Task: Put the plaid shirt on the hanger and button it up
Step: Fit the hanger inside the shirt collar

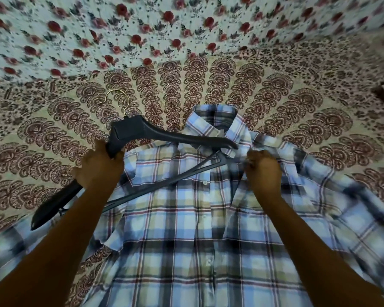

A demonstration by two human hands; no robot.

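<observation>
Plaid shirt [200, 209] lies front-up on the patterned bedspread [186, 80], collar at the far end. Left hand [99, 167], arm reaching out from near left, grip wrapped round the left arm of the black hanger [140, 129], whose right tip sits over the collar. Right hand [263, 169], arm extended from near right, grip pinching shirt fabric just right of the collar.

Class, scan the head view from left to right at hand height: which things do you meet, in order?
Lower end of the hanger → left hand gripping the hanger → plaid shirt's button placket → right hand pinching the shirt front → the shirt's spread sleeve.
</observation>
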